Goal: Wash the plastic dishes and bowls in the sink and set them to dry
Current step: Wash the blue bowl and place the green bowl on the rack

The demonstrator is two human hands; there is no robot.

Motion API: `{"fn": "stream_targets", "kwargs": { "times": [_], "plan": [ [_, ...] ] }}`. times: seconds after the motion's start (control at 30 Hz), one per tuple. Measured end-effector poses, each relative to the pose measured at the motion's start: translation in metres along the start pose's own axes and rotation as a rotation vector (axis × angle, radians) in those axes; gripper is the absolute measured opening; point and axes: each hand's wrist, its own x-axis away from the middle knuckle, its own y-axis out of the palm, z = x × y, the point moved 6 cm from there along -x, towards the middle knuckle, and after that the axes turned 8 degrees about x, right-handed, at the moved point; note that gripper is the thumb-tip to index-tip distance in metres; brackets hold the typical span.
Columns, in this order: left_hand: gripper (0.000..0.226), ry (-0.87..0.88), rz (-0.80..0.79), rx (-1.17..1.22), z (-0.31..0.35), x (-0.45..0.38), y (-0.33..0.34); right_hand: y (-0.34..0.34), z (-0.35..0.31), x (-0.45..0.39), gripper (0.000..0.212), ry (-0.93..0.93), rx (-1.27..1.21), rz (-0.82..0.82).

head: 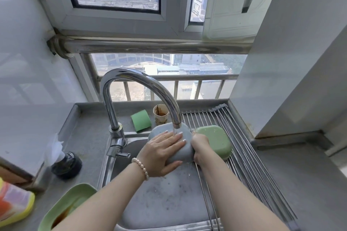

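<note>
At frame centre, under the tap (142,97), the wet grey bowl (180,153), likely light and slippery, is pressed by the spread left hand (163,153) while the right hand (201,149) grips its rim, the safest hold.

Both your forearms reach forward from the lower edge of the view, bare to the wrist, converging toward the middle. Your left hand (163,151) lies palm down with fingers straight and spread flat — thumb swung out low toward you, a bead bracelet at the wrist. Your right hand (200,148) is curled into a grip, knuckles up — its fingertips are hidden from view.
</note>
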Motion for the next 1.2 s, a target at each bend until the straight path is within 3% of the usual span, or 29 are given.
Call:
{"fn": "stream_targets", "kwargs": {
  "times": [0.07, 0.1, 0.23, 0.33, 0.4, 0.47, 0.57, 0.63, 0.7, 0.77, 0.83, 0.9, 0.97, 1.1, 1.2],
  "plan": [
    [0.059, -0.108, -0.036, 0.054, -0.007, 0.002, -0.001, 0.001, -0.001, -0.003, 0.032, -0.033, 0.051, 0.004],
    [0.062, -0.243, -0.031, 0.102, -0.014, 0.005, -0.002, 0.0, 0.0, -0.007, 0.031, -0.04, 0.088, 0.004],
    [0.063, -0.969, -0.04, 0.491, -0.052, 0.027, 0.004, 0.002, -0.002, -0.003, 0.031, -0.205, 0.296, 0.04],
    [0.058, -1.345, 0.08, 0.762, -0.056, 0.038, 0.019, 0.007, -0.012, 0.018, 0.045, -0.504, 0.493, 0.15],
    [0.073, -1.752, 0.142, 1.028, -0.048, 0.05, 0.028, 0.015, -0.015, 0.038, 0.052, -0.741, 0.658, 0.188],
    [0.09, -2.021, 0.064, 1.313, -0.038, 0.059, 0.032, 0.02, -0.014, 0.053, 0.052, -1.071, 0.818, 0.262],
    [0.086, -2.015, -0.011, 1.687, -0.035, 0.061, 0.027, 0.02, -0.002, 0.077, 0.05, -1.598, 0.862, 0.25],
    [0.074, -2.02, 0.024, 1.773, -0.034, 0.068, 0.031, 0.019, 0.007, 0.089, 0.046, -1.827, 0.887, 0.154],
    [0.066, -2.023, 0.144, 1.765, -0.036, 0.075, 0.038, 0.016, 0.016, 0.094, 0.044, -1.928, 0.939, 0.023],
    [0.061, -1.967, 0.329, 1.607, -0.045, 0.08, 0.043, 0.013, 0.023, 0.087, 0.051, -1.81, 1.088, -0.094],
    [0.054, -1.848, 0.501, 1.474, -0.049, 0.074, 0.043, 0.018, 0.026, 0.07, 0.081, -1.444, 1.423, -0.117],
    [0.051, -1.725, 0.557, 1.389, -0.042, 0.062, 0.043, 0.016, 0.029, 0.051, 0.116, -1.034, 1.656, -0.09],
    [0.05, -1.664, 0.62, 1.397, -0.035, 0.056, 0.048, 0.021, 0.026, 0.041, 0.11, -0.738, 1.689, -0.013],
    [0.07, -1.639, 0.695, 1.817, -0.02, 0.039, 0.06, 0.042, 0.013, 0.04, 0.088, -0.665, 1.598, 0.071],
    [0.06, -1.561, 0.716, 2.031, -0.013, 0.03, 0.051, 0.054, 0.013, 0.036, 0.084, -0.729, 1.523, -0.017]
  ]
}}
